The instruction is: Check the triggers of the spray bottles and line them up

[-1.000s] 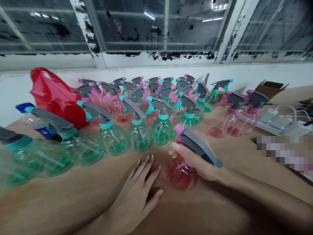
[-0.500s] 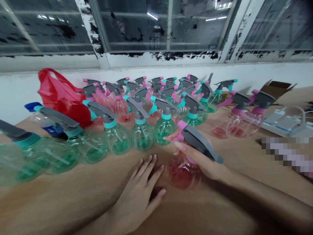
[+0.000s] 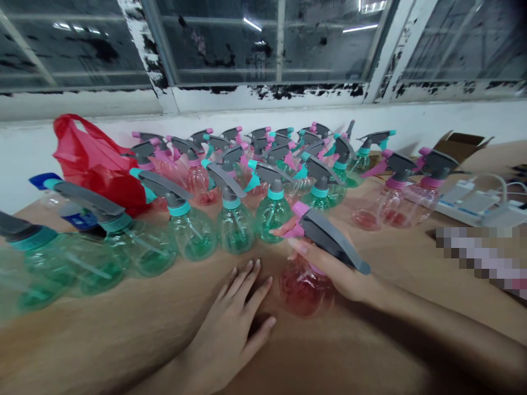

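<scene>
My right hand (image 3: 329,263) is wrapped round the neck of a pink spray bottle (image 3: 304,291) with a grey and pink trigger head. The bottle stands on the wooden table (image 3: 173,340), its see-through round body showing below my fingers. To its left, my left hand (image 3: 234,312) lies flat on the tabletop with fingers stretched out, holding nothing. Just beyond my hands is a row of green spray bottles with teal collars; the nearest one (image 3: 273,216) stands right behind my right fingertips.
More pink and green spray bottles crowd the back, with a pink pair (image 3: 395,192) at right. A red plastic bag (image 3: 99,164) and a blue-capped bottle (image 3: 78,214) are at left. A power strip (image 3: 469,197) and an open cardboard box (image 3: 461,145) lie at right.
The whole view has shifted slightly, so everything sits a little further left. Both hands and the held spray bottle keep their places on the table.
</scene>
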A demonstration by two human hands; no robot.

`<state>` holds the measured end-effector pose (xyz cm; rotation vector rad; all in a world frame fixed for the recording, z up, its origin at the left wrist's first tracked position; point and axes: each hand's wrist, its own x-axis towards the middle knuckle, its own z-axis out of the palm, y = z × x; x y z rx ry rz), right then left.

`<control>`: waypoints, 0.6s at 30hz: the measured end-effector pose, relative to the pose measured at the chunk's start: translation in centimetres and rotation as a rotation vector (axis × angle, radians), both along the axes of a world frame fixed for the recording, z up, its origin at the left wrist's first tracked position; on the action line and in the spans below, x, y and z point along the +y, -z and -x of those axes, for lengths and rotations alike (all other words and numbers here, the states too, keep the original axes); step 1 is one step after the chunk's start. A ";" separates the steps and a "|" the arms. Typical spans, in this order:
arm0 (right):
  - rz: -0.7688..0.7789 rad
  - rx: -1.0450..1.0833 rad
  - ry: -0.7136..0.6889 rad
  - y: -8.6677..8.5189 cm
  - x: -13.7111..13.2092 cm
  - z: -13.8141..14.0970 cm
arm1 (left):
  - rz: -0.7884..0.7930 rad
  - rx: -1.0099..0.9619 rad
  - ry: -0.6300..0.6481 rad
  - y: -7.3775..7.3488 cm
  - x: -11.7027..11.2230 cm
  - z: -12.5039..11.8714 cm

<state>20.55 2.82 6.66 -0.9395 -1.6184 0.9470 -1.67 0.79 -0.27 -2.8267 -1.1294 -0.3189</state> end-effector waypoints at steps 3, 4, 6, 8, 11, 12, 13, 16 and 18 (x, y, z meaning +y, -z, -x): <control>0.025 -0.001 -0.015 -0.3 -0.1 0.0 | 0.006 0.001 -0.001 -0.1 0.0 0.0; 0.031 -0.008 -0.018 -0.4 -0.1 0.0 | 0.008 0.000 -0.002 -0.1 0.0 0.0; 0.035 -0.020 -0.016 -0.5 -0.1 0.0 | 0.008 -0.004 -0.004 -0.1 0.0 0.0; 0.031 -0.017 -0.022 -0.5 0.0 0.0 | 0.006 -0.002 -0.006 -0.1 0.0 0.0; 0.025 -0.013 -0.022 -0.2 0.0 -0.1 | 0.003 -0.001 -0.006 -0.1 0.0 -0.1; 0.020 -0.014 -0.016 -0.1 0.0 -0.1 | 0.003 -0.001 -0.006 -0.1 0.0 -0.1; 0.017 -0.016 -0.012 0.0 0.0 -0.1 | 0.005 0.000 -0.004 -0.1 0.0 -0.1; 0.020 -0.014 -0.016 0.2 0.0 -0.1 | 0.008 0.004 0.001 -0.1 0.0 -0.1; 0.022 -0.007 -0.021 0.2 0.0 -0.1 | 0.006 0.003 0.003 0.0 0.0 0.0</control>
